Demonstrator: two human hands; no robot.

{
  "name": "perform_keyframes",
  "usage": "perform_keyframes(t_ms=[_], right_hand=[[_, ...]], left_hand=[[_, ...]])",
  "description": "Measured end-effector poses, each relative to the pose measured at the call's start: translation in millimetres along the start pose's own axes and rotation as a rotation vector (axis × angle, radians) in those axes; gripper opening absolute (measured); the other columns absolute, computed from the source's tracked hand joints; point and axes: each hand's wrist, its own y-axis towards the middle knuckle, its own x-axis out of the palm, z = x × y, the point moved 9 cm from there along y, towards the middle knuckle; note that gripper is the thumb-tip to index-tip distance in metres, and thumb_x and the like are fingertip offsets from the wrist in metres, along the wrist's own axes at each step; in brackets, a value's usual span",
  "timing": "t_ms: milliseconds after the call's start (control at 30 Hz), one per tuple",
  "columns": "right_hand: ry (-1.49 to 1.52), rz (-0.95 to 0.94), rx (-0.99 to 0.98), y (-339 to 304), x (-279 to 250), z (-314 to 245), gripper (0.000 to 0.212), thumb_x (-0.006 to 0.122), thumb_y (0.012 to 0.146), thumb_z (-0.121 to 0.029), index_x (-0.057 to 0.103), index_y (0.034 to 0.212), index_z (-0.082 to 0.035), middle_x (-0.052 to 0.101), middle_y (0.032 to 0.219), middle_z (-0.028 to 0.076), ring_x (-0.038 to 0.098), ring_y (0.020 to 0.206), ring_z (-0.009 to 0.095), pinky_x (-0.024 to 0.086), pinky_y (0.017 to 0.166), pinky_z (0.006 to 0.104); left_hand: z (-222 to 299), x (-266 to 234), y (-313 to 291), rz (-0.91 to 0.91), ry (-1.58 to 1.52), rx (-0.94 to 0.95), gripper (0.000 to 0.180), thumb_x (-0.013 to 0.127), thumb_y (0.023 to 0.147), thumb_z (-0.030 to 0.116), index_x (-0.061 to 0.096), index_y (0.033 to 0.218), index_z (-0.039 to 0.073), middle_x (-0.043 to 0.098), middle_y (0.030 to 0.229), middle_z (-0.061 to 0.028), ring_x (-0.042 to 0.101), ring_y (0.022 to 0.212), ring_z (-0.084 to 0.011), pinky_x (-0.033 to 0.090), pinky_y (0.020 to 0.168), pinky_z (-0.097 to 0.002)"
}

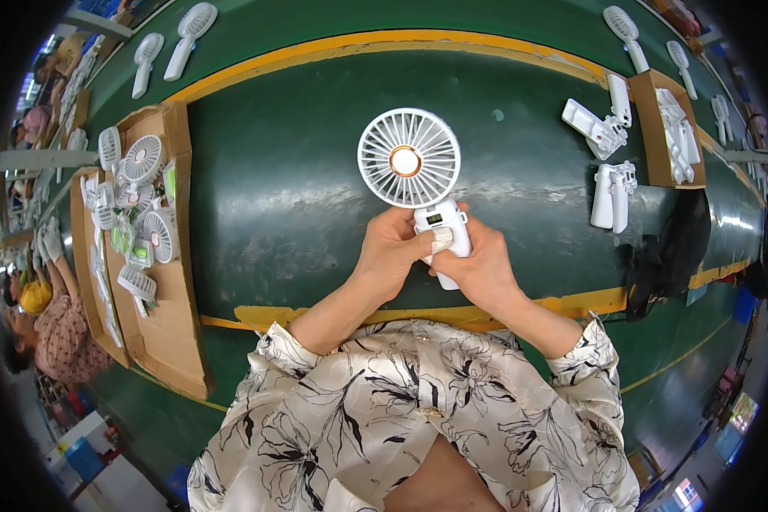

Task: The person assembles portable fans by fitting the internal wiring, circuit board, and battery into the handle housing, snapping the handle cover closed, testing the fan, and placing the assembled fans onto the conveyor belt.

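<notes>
A white handheld fan [410,159] with a round slatted head and an orange ring at its hub is held over the middle of the green table. Its handle points toward me and carries a small dark display. My left hand [392,253] wraps the handle's left side, its thumb, covered at the tip by something pale, lying on the front near the display. From the right, my right hand [481,260] grips the handle's lower part. The backs of the handle and several fingertips are hidden.
At left, a cardboard box [169,316] holds fan heads with loose parts. White handle shells [606,128] lie at right beside a smaller carton [655,128]. A black cloth or bag [687,239] sits near the right edge. Finished-looking fans [189,38] lie beyond the yellow strip; another person [60,333] works at left.
</notes>
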Motion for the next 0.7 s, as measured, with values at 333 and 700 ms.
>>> perform_keyframes(t_ms=[333,700], right_hand=[[0.138,-0.064,0.061,11,5,-6,0.021,0.056,0.071,-0.002,0.053,0.091,0.004,0.060,0.076,0.008,0.058,0.062,0.012,0.050,0.055,0.0250],[-0.465,0.346,-0.417,149,-80,-102,0.031,0.063,0.065,-0.018,0.055,0.091,-0.001,0.061,0.074,0.018,0.061,0.068,0.029,0.046,0.059,0.0382]], left_hand=[[3,-7,12,-0.006,-0.026,0.054,0.044,0.062,0.076,0.007,0.047,0.115,-0.005,0.057,0.108,-0.0181,0.056,0.098,-0.0217,0.044,0.087,-0.0323],[10,-38,7,0.083,0.226,-0.010,0.043,0.056,0.080,0.007,0.045,0.121,0.000,0.057,0.110,-0.0108,0.054,0.098,-0.0155,0.042,0.083,-0.0255]])
